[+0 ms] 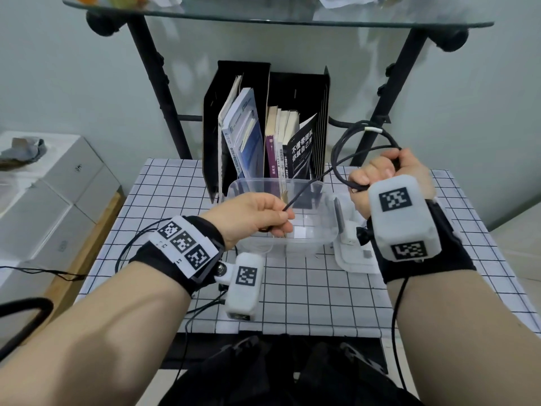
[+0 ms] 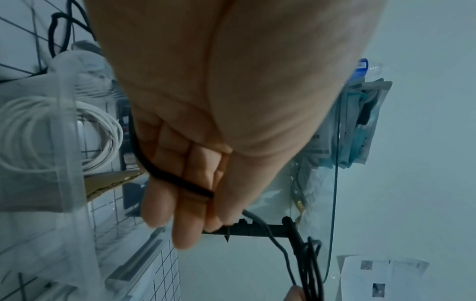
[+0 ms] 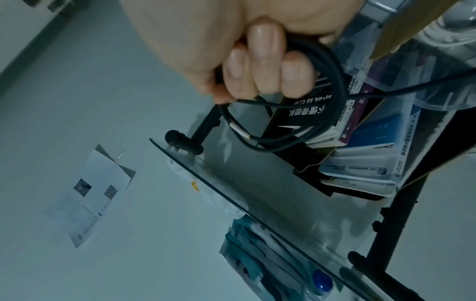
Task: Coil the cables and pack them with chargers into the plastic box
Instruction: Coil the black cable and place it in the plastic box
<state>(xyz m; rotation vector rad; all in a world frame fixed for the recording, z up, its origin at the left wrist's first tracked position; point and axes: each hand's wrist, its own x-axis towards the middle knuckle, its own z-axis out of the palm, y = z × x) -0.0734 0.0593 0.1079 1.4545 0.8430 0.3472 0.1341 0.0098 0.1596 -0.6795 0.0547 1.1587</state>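
gripping black cable (image 1: 339, 148) loops, right hand (image 1: 389, 177).

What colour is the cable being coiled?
Black cable, with one short white band; clearest in the head view.

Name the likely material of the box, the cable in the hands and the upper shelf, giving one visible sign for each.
Box: clear, smooth plastic by its look; the grid cloth shows through its walls.
Black cable: probably matte rubber or PVC sheath; it bends into loops in the right hand.
Shelf: apparently glass; see-through, with a glossy edge.
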